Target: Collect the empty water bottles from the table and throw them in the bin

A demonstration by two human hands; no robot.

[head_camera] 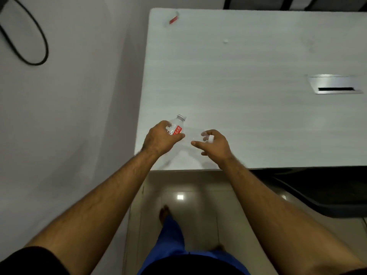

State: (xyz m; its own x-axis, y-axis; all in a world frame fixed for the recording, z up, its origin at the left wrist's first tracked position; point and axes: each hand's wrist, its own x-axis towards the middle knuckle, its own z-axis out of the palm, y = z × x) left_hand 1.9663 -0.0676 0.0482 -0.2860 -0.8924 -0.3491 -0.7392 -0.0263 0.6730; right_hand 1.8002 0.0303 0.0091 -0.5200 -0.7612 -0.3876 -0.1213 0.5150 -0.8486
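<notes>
A small clear water bottle (177,127) with a red label is gripped in my left hand (161,138) above the near left corner of the white table (248,86). Its neck is uncapped and points away from me. My right hand (213,144), just to the right of it, pinches a white bottle cap (211,138) between its fingertips. A second clear bottle with a red label (173,19) lies on its side at the table's far left corner. A tiny white cap-like thing (225,41) sits farther right on the tabletop.
A metal cable-port flap (335,84) is set into the table at the right. A white wall (69,96) runs along the left with a black cable loop (25,36) on it. A dark chair (321,195) sits under the table's near right edge. No bin is visible.
</notes>
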